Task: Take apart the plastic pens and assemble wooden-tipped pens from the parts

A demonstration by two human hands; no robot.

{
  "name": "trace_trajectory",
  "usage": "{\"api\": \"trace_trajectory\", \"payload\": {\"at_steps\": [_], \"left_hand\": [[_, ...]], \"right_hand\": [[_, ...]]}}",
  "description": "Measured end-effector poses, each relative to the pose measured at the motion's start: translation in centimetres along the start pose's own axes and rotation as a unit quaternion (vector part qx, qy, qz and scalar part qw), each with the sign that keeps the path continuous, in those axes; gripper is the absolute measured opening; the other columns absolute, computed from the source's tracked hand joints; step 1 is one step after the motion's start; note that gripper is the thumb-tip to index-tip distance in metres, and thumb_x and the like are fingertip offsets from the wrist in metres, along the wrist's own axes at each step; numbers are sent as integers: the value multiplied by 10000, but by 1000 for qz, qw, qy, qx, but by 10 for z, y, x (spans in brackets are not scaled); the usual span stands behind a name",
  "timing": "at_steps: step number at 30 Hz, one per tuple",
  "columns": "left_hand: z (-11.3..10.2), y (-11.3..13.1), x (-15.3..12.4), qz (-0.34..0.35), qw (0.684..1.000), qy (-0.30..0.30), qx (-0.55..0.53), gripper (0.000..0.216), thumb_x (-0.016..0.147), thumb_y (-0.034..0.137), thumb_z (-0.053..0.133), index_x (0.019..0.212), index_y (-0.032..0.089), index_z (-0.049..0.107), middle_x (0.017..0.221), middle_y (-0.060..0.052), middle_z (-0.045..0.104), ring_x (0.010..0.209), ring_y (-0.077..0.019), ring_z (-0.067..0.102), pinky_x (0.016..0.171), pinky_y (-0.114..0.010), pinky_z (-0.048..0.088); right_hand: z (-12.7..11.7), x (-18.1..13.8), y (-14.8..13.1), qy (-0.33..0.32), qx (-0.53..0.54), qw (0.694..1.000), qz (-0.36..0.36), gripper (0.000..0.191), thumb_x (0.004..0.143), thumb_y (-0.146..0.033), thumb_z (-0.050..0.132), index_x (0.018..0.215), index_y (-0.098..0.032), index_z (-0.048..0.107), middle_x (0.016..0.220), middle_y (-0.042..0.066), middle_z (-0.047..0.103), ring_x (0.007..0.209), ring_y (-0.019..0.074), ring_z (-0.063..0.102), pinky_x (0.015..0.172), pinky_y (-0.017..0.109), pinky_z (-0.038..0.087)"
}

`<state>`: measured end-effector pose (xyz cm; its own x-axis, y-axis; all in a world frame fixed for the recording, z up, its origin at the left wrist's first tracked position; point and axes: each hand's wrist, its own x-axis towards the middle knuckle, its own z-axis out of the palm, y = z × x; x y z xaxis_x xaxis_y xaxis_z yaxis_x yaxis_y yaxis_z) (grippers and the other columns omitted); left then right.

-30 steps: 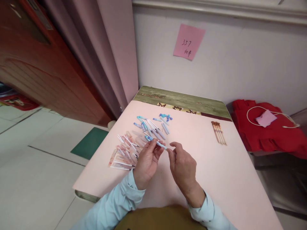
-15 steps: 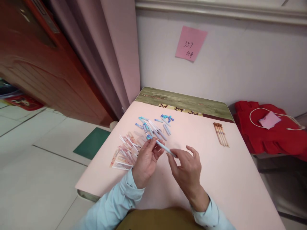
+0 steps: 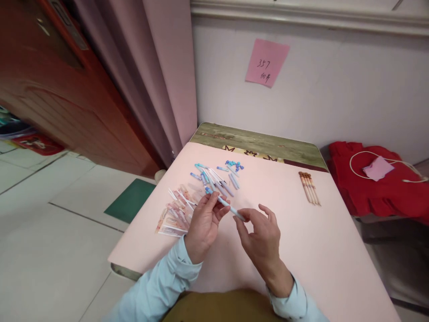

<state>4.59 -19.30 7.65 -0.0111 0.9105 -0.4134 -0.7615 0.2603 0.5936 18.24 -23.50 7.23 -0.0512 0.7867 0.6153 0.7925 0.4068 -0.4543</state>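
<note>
A pale blue pen (image 3: 232,209) with a darker blue end slants between my hands above the table. My left hand (image 3: 205,223) pinches its upper part between thumb and fingers. At the lower end, the thumb and index finger of my right hand (image 3: 259,232) close on the pen, with another finger raised. Just beyond lie loose blue and lilac pen parts (image 3: 214,176) with white refills among them, and a cluster of small blue pieces (image 3: 234,165). Beside my left wrist spreads a pile of clear pinkish pen parts (image 3: 177,212) and white refills, partly hidden by that hand.
Several beige pens with brown tops (image 3: 309,188) lie side by side at the table's right. The pink-covered table (image 3: 301,259) meets a wall with a pink note (image 3: 267,62). On the right, red cloth (image 3: 348,192) bears a white cable (image 3: 398,160). A wooden door (image 3: 83,98) stands left.
My hands keep nearly the same hold on the pen, with only a slight finger shift. The whole view has moved a little.
</note>
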Motion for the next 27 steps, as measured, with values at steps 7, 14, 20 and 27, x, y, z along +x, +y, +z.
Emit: {"api": "trace_trajectory", "payload": {"at_steps": [7,14,20,27], "left_hand": [[1,-5,-5,-35,999,-12,13,227,734,265,797,841,138,643,827,-45,693,776,-142,673,603,-198,572],[2,-4,-3,-1,1000,-1,16,234,715,251,808,824,132,639,770,-23,673,733,-128,660,604,-197,574],[2,-4,-2,2,1000,2,26,244,718,262,806,847,143,637,789,-19,669,737,-124,657,590,-193,570],[2,-9,-6,-18,999,-29,37,228,745,278,784,839,143,626,814,-32,669,774,-140,666,616,-205,579]], "right_hand": [[3,-4,3,6,-36,999,-11,232,969,-207,501,753,-192,586,575,-44,653,471,89,559,913,330,428],[1,-5,5,5,-1,1000,-1,145,953,-295,559,981,-179,642,663,-23,683,558,111,617,914,340,436],[-2,-5,0,28,9,1000,-9,63,914,-196,574,860,-197,605,689,-37,677,582,97,617,989,376,402],[2,-10,8,18,-39,999,-22,243,976,-196,491,746,-200,571,543,-58,618,451,93,531,896,324,442]]}}
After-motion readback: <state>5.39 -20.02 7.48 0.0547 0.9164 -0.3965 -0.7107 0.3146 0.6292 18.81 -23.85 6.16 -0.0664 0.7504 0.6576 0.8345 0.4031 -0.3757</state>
